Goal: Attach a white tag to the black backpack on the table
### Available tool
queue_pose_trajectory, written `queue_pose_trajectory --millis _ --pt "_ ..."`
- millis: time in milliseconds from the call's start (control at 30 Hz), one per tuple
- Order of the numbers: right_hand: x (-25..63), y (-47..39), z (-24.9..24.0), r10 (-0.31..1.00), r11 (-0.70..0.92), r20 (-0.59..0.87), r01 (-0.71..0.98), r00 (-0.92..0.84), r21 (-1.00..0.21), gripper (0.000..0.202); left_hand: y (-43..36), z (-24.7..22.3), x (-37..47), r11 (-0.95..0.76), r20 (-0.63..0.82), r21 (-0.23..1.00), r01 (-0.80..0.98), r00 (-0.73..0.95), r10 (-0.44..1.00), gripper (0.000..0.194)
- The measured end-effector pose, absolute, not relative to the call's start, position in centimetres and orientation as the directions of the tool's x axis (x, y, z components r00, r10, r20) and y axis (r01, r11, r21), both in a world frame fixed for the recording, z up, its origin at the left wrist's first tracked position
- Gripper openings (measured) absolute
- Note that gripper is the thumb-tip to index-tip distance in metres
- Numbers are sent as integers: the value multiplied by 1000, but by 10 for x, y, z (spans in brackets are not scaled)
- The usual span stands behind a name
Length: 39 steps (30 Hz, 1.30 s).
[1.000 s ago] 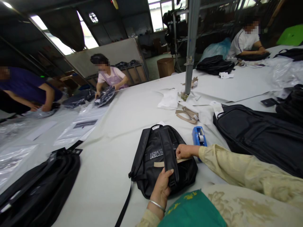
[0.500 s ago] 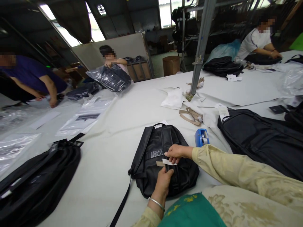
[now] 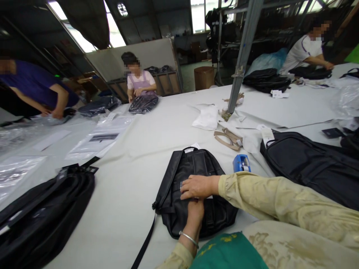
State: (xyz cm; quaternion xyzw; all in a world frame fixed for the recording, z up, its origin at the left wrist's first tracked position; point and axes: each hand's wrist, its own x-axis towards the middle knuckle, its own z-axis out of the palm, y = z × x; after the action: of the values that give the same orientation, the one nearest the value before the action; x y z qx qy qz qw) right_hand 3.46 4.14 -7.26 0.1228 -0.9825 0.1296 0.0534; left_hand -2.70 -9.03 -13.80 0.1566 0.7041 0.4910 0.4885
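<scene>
Flat on the white table (image 3: 134, 157), the black backpack (image 3: 193, 168) is lying straps-up under both hands. The right hand (image 3: 198, 186) is pressing down across its middle, fingers (image 3: 187, 191) extended and spread, gripping nothing I can see. The left hand (image 3: 195, 209) is sitting just below those fingers, mostly hidden, so its grip cannot be told. A blue tape dispenser (image 3: 241, 163) is standing beyond the right wrist.

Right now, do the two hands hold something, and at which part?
Both hands rest on the black backpack at its straps. The right hand lies flat across them; the left hand is partly hidden beneath it, so a true grip cannot be told.
</scene>
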Motion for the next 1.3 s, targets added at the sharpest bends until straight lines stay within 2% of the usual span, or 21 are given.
queue_pose_trajectory --millis 67,133,233,400,500,600,667,800,933,1067,1200,1300 --pt "26 42 -79 -340 924 83 -350 -937 -158 3 -91 -140 -27 480 -480 866 -144 -510 713 11" --pt "27 46 -90 -368 918 56 -372 -928 -135 13 -93 -144 -27 468 -452 877 -107 -516 728 14" --pt "48 51 -111 -302 934 116 -318 -946 -163 17 -97 -149 -27 420 -430 897 -136 -489 759 23" --pt "97 32 -140 26 930 252 -69 -967 -361 17 -103 -149 -31 340 -393 918 -203 -360 846 24" --pt "108 8 -152 289 840 304 89 -908 -535 21 -104 -145 -29 320 -432 880 -351 -313 846 27" --pt "105 -9 -158 503 710 280 205 -818 -674 16 -98 -143 -25 326 -515 818 -474 -351 782 33" --pt "103 -14 -157 584 651 238 273 -776 -708 13 -93 -143 -23 331 -528 811 -482 -357 771 36" --pt "102 -19 -147 610 661 187 364 -770 -656 29 -90 -142 -23 356 -560 784 -509 -331 760 36" --pt "104 -31 -147 626 669 182 402 -759 -625 29 -102 -143 -21 336 -506 832 -441 -354 787 38" --pt "104 -39 -183 635 715 267 421 -725 -558 39 -107 -155 -21 403 -520 838 -367 -316 794 33" --pt "126 -30 -208 586 794 401 399 -704 -459 46 -103 -164 -20 413 -483 875 -252 -425 766 25" --pt "171 -3 -204 632 774 489 453 -601 -443 46 -101 -171 -18 426 -496 868 -256 -487 719 25"
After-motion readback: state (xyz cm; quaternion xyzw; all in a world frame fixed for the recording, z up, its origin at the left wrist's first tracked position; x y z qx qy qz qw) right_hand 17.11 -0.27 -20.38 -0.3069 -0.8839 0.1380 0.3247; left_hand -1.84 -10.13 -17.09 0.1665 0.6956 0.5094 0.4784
